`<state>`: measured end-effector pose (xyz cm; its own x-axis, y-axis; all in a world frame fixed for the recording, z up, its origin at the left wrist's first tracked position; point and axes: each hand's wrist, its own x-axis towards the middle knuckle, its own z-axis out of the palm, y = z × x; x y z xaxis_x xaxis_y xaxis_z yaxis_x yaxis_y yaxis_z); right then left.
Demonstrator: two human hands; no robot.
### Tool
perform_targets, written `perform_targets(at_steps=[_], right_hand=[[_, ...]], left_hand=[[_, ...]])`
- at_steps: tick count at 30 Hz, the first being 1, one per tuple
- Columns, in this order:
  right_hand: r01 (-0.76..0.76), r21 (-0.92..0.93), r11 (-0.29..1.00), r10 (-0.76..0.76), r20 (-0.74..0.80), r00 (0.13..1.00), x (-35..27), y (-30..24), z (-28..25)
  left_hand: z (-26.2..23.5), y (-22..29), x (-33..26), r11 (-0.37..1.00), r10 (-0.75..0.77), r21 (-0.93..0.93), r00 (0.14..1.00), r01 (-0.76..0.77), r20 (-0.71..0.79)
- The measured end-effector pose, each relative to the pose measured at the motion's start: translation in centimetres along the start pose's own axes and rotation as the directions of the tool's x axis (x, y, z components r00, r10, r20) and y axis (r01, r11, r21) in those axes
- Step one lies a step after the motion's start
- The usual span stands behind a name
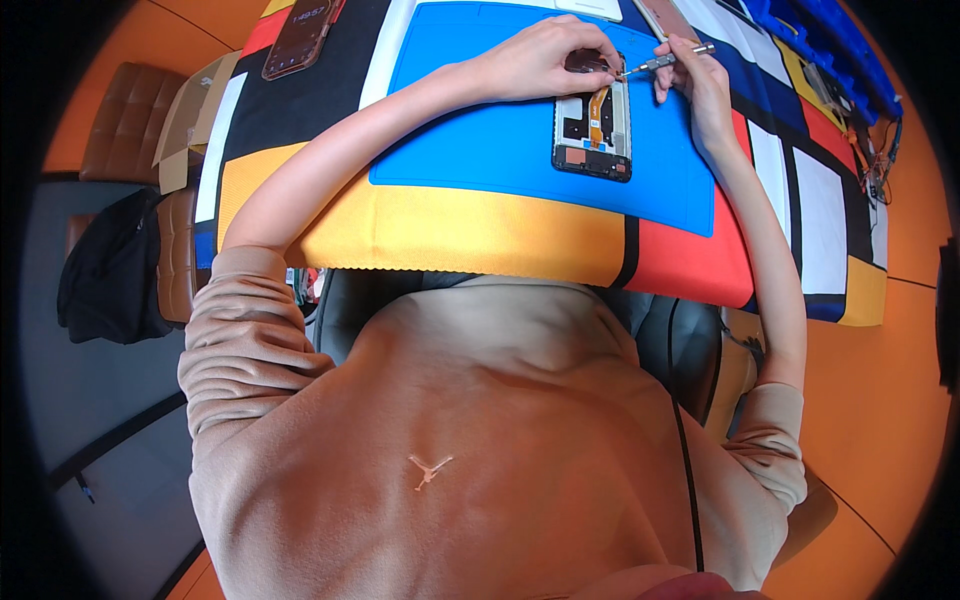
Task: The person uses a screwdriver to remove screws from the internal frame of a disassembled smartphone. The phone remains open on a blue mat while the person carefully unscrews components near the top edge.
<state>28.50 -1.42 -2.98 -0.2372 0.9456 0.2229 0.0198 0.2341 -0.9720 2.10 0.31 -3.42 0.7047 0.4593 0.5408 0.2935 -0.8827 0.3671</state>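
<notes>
An opened smartphone [616, 140] lies on a blue work mat [470, 150], its inner frame bare and an orange flex cable [596, 120] running along it. My left hand [550, 62] bends over the phone's far end, thumb and fingers pinched together there. Whatever sits between those fingertips is too small to tell. From the right, my right hand [697, 82] grips a slim silver screwdriver [660, 63] between thumb and fingers. Its tip points left, at the phone's top edge close to my left fingertips. My left hand partly hides the phone's far end.
A patterned tablecloth [450, 228] covers the table. Another phone with a lit screen [300, 38] rests at the far left. Beyond the mat's far right lies a pinkish flat panel [664, 18]. A blue bin [825, 45] and loose wires [880, 165] are at the right edge.
</notes>
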Motion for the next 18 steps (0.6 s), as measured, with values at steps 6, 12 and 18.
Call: perform_targets(at_steps=[6, 12, 18], right_hand=[[0.025, -0.008, 1.000, -0.025, 0.062, 0.998, -0.24, -0.45, 0.51], [0.043, -0.028, 0.999, -0.042, 0.059, 0.997, -0.27, -0.54, 0.47], [0.055, 0.000, 0.998, -0.055, 0.048, 0.997, -0.31, -0.41, 0.41]], left_hand=[[0.34, -0.51, 0.07, 0.999, 0.018, 0.036, 1.000, -0.019, 0.008], [0.47, -0.73, 0.02, 0.999, 0.016, 0.035, 1.000, -0.016, 0.016], [0.46, -0.71, -0.02, 0.999, 0.020, 0.025, 1.000, -0.021, 0.003]])
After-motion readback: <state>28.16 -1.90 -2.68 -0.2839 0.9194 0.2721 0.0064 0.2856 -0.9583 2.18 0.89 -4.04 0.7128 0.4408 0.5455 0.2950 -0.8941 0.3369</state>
